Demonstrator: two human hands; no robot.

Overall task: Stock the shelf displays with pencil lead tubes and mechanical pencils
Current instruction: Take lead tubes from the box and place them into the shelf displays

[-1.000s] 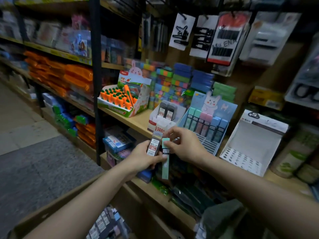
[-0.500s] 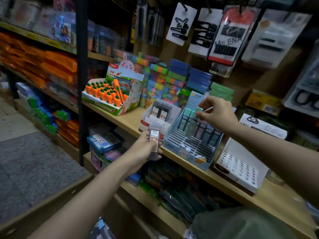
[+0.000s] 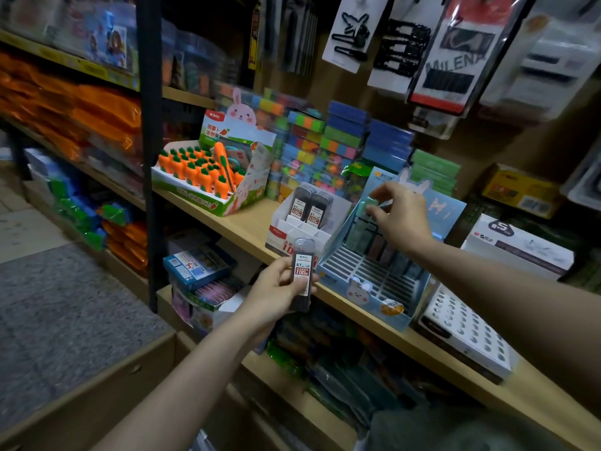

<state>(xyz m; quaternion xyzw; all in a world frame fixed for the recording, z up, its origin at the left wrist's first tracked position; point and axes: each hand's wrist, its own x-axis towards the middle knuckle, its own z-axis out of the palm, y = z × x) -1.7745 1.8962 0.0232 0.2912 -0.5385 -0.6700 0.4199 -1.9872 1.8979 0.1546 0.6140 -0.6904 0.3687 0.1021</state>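
My left hand [image 3: 273, 292] grips a small stack of dark pencil lead tubes [image 3: 303, 271] with white and red labels, held upright in front of the shelf edge. Just behind it stands a white display box [image 3: 281, 234] holding two more dark lead tubes [image 3: 309, 206]. My right hand [image 3: 401, 218] reaches over the blue bunny display [image 3: 374, 281] and pinches the top of a pale green lead tube [image 3: 365, 204] at its back row, among other pastel tubes standing there. The front slots of the blue display hold nothing.
A carrot display box [image 3: 201, 180] stands at the left of the wooden shelf [image 3: 247, 229], with stacked colourful packs behind. A white perforated display [image 3: 465, 333] sits to the right. Carded goods hang above. An open cardboard box [image 3: 97, 385] is at the lower left.
My right hand took the green tube from beside my left hand and carried it up to the back row of the blue display. My left hand keeps its dark tubes.
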